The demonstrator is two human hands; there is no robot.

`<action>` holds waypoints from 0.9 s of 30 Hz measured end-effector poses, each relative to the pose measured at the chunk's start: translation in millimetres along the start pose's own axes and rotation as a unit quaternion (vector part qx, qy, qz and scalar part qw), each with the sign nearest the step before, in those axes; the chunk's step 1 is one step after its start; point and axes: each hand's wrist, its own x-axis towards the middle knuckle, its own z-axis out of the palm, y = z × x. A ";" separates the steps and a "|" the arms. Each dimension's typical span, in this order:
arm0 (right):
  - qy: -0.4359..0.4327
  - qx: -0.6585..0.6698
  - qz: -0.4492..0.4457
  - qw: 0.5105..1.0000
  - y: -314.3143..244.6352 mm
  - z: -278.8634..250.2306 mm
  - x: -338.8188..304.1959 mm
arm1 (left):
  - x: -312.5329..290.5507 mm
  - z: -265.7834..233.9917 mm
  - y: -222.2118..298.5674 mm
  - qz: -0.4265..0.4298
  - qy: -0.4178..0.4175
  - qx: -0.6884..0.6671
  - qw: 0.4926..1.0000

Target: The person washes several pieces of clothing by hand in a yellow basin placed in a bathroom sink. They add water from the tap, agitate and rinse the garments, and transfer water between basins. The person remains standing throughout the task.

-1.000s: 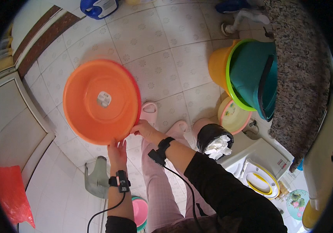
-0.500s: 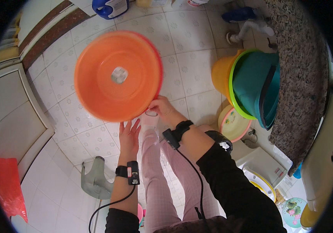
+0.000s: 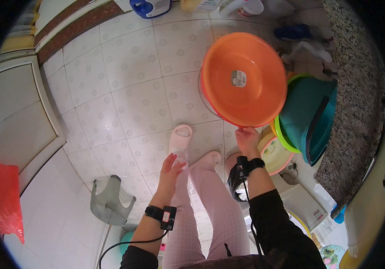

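An orange basin (image 3: 257, 96) with a small label on its bottom hangs right of the middle, its inside facing up toward me. A red edge shows under its left and near sides, perhaps a second basin nested beneath. My right hand (image 3: 247, 138) is closed on the near rim, the fingers partly hidden by the basin. My left hand (image 3: 170, 172) is empty, its fingers apart, over my lower leg and away from the basin. To the right of the orange basin, close by, a teal bucket (image 3: 303, 110) lies in a lime-green-rimmed tub (image 3: 284, 138).
A pale basin with a pink rim (image 3: 276, 154) is below the tub, and a granite counter (image 3: 354, 85) runs along the right. A grey plastic stool (image 3: 109, 204) stands at left, near a red bag (image 3: 4, 197). Bottles, one a blue jug (image 3: 143, 9), line the far side.
The orange basin has swung from left of the middle to the right, carried by my right hand. My left hand has come off its near side and moved slightly right and nearer.
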 end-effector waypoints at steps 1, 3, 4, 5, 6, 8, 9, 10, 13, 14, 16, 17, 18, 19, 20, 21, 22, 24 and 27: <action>0.027 0.011 -0.007 1.000 -3.4 -3.2 -1.0 | -2.6 -1.7 -3.5 -0.009 0.001 0.007 1.000; 0.005 0.004 -0.024 1.000 -7.7 -2.8 0.7 | -7.1 -3.5 -7.9 -0.022 0.003 0.015 1.000; -0.022 0.023 -0.024 0.999 -9.5 -0.6 3.0 | -9.0 -4.0 -9.0 -0.026 0.005 0.016 1.000; -0.020 0.008 -0.035 0.999 -11.8 2.9 6.4 | -10.4 -4.1 -9.1 -0.029 0.008 0.018 0.999; -0.033 0.014 -0.036 0.999 -14.3 7.5 12.1 | -11.6 -4.5 -8.9 -0.028 0.006 0.012 1.000; -0.056 0.021 -0.030 0.998 -18.5 17.6 25.7 | -13.4 -5.2 -7.5 -0.023 0.004 0.000 1.000; -0.064 0.020 -0.023 0.997 -21.3 22.7 33.5 | -13.8 -5.8 -7.2 -0.019 0.005 -0.002 1.000; -0.051 0.026 -0.017 0.998 -23.1 27.0 40.2 | -14.1 -6.2 -6.6 -0.016 0.005 -0.005 1.000; -0.097 0.024 -0.020 0.995 -25.8 37.8 54.7 | -13.8 -7.5 -7.3 -0.008 0.006 -0.016 1.000; -0.088 0.028 -0.013 0.996 -26.1 41.5 57.5 | -13.8 -7.5 -8.3 -0.006 0.006 -0.021 1.000; -0.083 0.029 0.006 0.996 -23.6 48.1 60.7 | -14.2 -6.9 -10.5 -0.001 0.002 -0.024 1.000; -0.072 0.034 0.008 0.997 -21.2 54.2 63.1 | -14.6 -6.4 -10.1 0.006 0.001 -0.027 1.000; -0.088 0.043 0.007 0.995 -18.1 55.8 63.7 | -15.4 -6.2 -11.8 0.000 -0.002 -0.028 1.000; -0.058 0.044 0.008 0.997 -15.0 58.8 64.1 | -16.7 -5.7 -11.3 0.000 -0.004 -0.027 1.000; -0.054 0.044 0.007 0.998 -11.9 59.9 64.8 | -18.1 -5.9 -11.7 0.000 -0.005 -0.026 1.000; -0.033 0.043 0.003 0.999 -9.9 60.7 65.6 | -19.8 -6.4 -11.2 -0.005 -0.002 -0.029 1.000; -0.046 0.043 0.001 0.998 -9.0 60.4 66.9 | -21.5 -7.5 -10.6 -0.010 0.001 -0.032 0.999; -0.038 0.039 -0.008 0.998 -10.8 57.4 70.3 | -24.9 -11.1 -9.3 -0.008 0.006 -0.032 0.999; -0.033 0.041 -0.007 0.999 -20.8 51.1 75.8 | -28.7 -19.2 -8.7 0.005 0.009 -0.032 0.999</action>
